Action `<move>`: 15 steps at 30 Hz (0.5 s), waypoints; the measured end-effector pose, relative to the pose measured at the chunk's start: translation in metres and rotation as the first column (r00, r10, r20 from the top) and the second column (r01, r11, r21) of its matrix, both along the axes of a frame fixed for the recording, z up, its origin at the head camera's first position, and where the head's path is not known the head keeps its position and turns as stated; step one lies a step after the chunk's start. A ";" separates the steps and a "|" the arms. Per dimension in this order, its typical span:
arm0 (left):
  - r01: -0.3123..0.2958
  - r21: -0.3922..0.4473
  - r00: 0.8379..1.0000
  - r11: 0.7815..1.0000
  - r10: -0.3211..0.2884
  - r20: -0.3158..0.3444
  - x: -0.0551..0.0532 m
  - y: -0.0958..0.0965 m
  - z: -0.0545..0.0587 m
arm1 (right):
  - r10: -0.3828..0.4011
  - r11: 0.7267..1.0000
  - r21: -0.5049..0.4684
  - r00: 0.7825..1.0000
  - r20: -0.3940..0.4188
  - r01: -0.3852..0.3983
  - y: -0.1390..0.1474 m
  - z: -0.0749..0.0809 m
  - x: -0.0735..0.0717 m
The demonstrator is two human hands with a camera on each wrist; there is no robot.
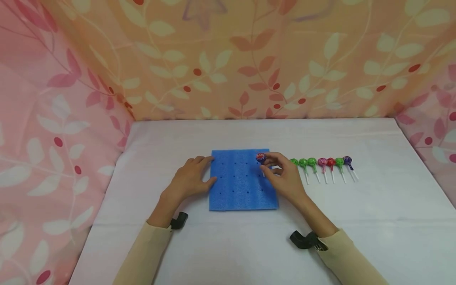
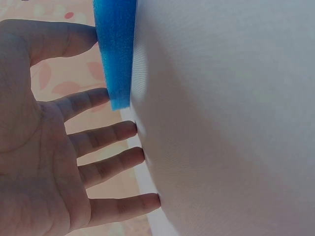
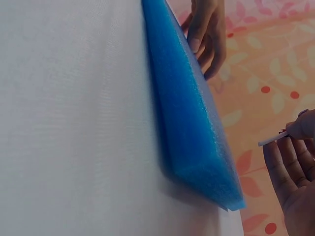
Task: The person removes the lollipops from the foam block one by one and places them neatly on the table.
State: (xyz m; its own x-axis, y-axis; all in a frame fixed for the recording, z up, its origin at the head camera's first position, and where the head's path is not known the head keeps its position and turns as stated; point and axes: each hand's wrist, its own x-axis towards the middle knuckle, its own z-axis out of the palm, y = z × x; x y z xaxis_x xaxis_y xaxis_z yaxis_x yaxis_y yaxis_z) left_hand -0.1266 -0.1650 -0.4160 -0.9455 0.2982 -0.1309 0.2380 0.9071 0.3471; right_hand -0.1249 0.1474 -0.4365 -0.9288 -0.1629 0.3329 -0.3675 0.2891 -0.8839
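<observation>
A flat blue foam block (image 1: 240, 204) with rows of small holes in its top lies on the white table. My left hand (image 1: 190, 178) is at the block's left edge, thumb and fingers spread; in the left wrist view the thumb and index fingertips touch the foam (image 2: 117, 54), while the other fingertips rest at the tabletop. Above the block's far right part, my right hand (image 1: 285, 176) pinches a lollipop (image 1: 261, 158) with a dark, red-flecked wrapper. Its white stick (image 3: 271, 139) juts past the fingers in the right wrist view, clear of the foam (image 3: 189, 118).
Right of the block, several wrapped lollipops lie in a row: green ones (image 1: 312, 162), a pink one (image 1: 322, 162), a red one (image 1: 331, 162) and a purple one (image 1: 347, 160). Floral cloth (image 1: 249, 59) walls the table at the back and sides.
</observation>
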 end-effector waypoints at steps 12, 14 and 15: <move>0.006 -0.003 1.000 1.000 -0.006 -0.003 0.000 0.000 -0.003 | -0.045 0.998 0.046 0.998 -0.032 0.046 0.020 0.002 0.009; 0.001 -0.003 1.000 1.000 -0.001 0.000 0.000 0.001 -0.003 | -0.057 0.997 0.058 0.998 -0.031 0.058 0.023 0.002 0.009; -0.001 -0.002 1.000 1.000 0.001 0.002 0.000 0.001 -0.002 | -0.065 0.995 0.070 0.997 -0.031 0.067 0.024 0.002 0.009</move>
